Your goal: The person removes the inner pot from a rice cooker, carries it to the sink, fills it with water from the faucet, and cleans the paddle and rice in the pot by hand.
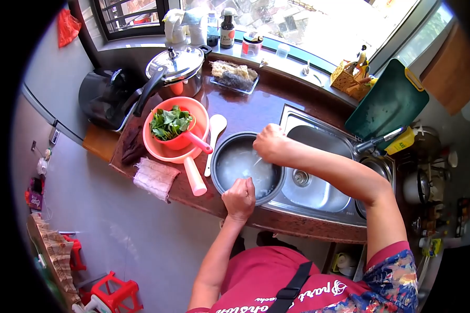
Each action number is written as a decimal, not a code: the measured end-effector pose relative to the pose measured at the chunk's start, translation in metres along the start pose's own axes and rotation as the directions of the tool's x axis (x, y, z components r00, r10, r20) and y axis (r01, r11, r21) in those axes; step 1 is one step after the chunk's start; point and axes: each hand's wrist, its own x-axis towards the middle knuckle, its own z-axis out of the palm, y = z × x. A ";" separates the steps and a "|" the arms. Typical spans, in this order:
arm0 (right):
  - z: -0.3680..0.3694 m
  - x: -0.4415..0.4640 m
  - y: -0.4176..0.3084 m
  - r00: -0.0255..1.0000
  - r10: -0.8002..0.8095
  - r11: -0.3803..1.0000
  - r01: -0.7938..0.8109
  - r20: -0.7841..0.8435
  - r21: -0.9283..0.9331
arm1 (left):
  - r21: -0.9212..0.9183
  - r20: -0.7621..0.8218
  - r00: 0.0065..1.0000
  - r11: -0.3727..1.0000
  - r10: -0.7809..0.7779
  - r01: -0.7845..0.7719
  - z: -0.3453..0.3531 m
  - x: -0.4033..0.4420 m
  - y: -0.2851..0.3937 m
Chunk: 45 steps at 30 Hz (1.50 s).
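Observation:
A dark-rimmed round pot (218, 180) holding cloudy, whitish liquid sits on the counter at the sink's left edge. My right hand (269, 143) is closed in a fist over the pot's far right rim. A thin pale streak shows below its fingers, too small to identify. At the front of the pot, my left hand (239, 200) is also closed, with its knuckles over the liquid. What either fist holds, if anything, is hidden. Left of the pot lies a white spoon (217, 128), apart from both hands.
Leafy greens (171, 123) fill a pink strainer (198, 142) resting in a larger pink basin (195, 177). Behind stands a pressure cooker (178, 62). The steel sink (318, 193) lies right, below a green cutting board (386, 99). A cloth (155, 179) hangs over the counter edge.

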 end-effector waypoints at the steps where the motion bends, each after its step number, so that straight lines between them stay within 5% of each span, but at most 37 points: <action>1: -0.005 -0.010 0.011 0.992 -0.040 0.993 0.052 -0.117 0.104 | -0.006 0.010 1.000 1.000 0.005 -0.005 -0.001 0.000 0.001; 4: -0.023 -0.050 0.035 0.996 -0.040 0.937 0.063 -0.073 0.344 | -0.011 0.044 0.999 1.000 0.026 -0.025 -0.004 0.002 0.000; 8: -0.005 -0.086 0.053 0.934 0.115 0.777 0.129 -0.340 0.617 | -0.006 0.075 0.996 0.999 0.046 -0.046 -0.006 0.005 -0.001; 14: 0.011 -0.124 0.014 0.555 0.608 0.524 0.257 -0.568 0.812 | -0.032 0.144 0.990 0.999 0.004 0.000 -0.006 0.010 0.003; 16: 0.049 -0.098 -0.020 0.609 0.608 0.481 0.227 -0.509 0.847 | -0.006 0.183 0.983 1.000 0.010 -0.009 -0.005 0.007 0.002; 17: 0.058 -0.101 -0.024 0.878 0.396 0.550 0.010 -0.271 0.835 | 0.013 0.214 0.977 1.000 0.017 -0.021 -0.005 0.007 0.000; 20: 0.068 -0.105 -0.031 0.765 0.599 0.272 0.085 -0.237 0.959 | 0.081 0.302 0.953 0.997 -0.003 -0.022 -0.003 0.007 0.000; 24: 0.078 -0.110 -0.028 0.822 0.557 0.060 0.096 -0.113 0.994 | 0.150 0.323 0.946 0.988 -0.027 -0.023 -0.003 0.011 0.006; 29: 0.091 -0.104 -0.037 0.545 0.700 0.345 0.308 -0.462 0.887 | 0.143 0.239 0.970 0.990 -0.052 0.018 -0.002 0.011 0.007; 32: 0.111 -0.104 -0.040 0.783 0.431 0.501 0.206 -0.449 0.840 | 0.129 0.214 0.975 0.991 -0.055 0.027 0.000 0.009 0.009; 37: 0.110 -0.093 -0.002 0.580 0.640 0.443 0.258 -0.505 0.859 | 0.117 0.151 0.986 0.992 -0.064 0.046 0.003 0.010 0.011; 42: 0.157 0.006 0.035 0.611 0.714 0.334 0.130 -0.341 0.933 | 0.115 0.131 0.986 0.989 -0.102 0.088 0.005 0.011 0.015; 45: 0.180 0.074 0.035 0.640 0.671 0.362 0.156 -0.374 0.919 | 0.129 0.136 0.982 0.985 -0.128 0.110 0.005 0.011 0.017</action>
